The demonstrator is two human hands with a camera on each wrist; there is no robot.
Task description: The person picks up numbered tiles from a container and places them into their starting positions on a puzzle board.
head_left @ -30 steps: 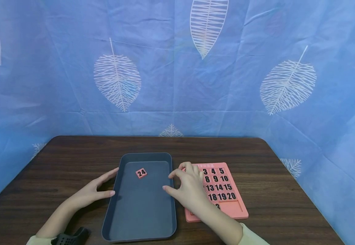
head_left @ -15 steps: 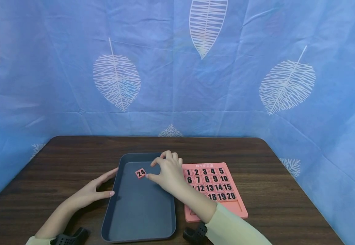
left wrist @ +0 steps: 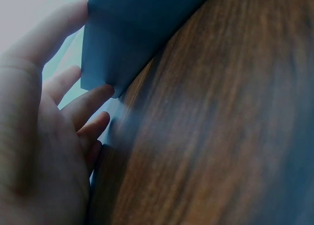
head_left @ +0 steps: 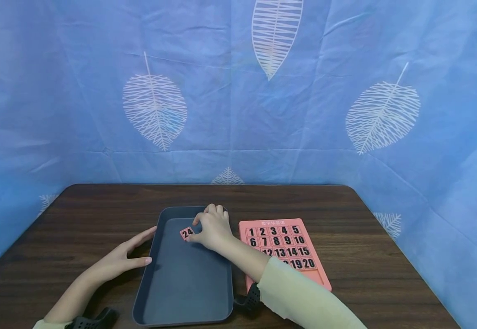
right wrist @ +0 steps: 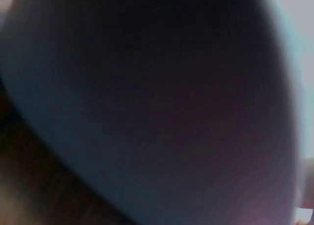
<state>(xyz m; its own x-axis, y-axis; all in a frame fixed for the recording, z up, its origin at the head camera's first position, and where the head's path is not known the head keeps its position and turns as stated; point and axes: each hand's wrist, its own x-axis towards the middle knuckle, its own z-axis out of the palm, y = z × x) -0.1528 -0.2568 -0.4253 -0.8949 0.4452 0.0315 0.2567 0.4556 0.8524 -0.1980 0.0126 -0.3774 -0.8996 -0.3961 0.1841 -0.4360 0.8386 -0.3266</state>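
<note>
A pink number tile (head_left: 185, 232) marked 24 lies in the far part of a dark grey tray (head_left: 189, 292). The thumb and index finger of my right hand (head_left: 214, 230) pinch it at its near and right edges. On the tray's left side, my left hand (head_left: 116, 261) rests with thumb and fingers spread against the rim. The left wrist view shows those extended fingers (left wrist: 88, 104) at the tray's outer wall (left wrist: 127, 33). Right of the tray sits a pink number puzzle board (head_left: 319, 274), its rows of numbered tiles partly hidden by my right forearm.
Everything stands on a dark wooden table (head_left: 370, 256) with a blue leaf-patterned cloth (head_left: 230, 105) behind it. My right sleeve (head_left: 304, 292) passes over the board's near left part. A dark blurred surface fills most of the right wrist view.
My right hand has moved left from beside the board, over the tray and onto the 24 tile, its thumb and index finger closing in. The left hand stays at the tray's rim.
</note>
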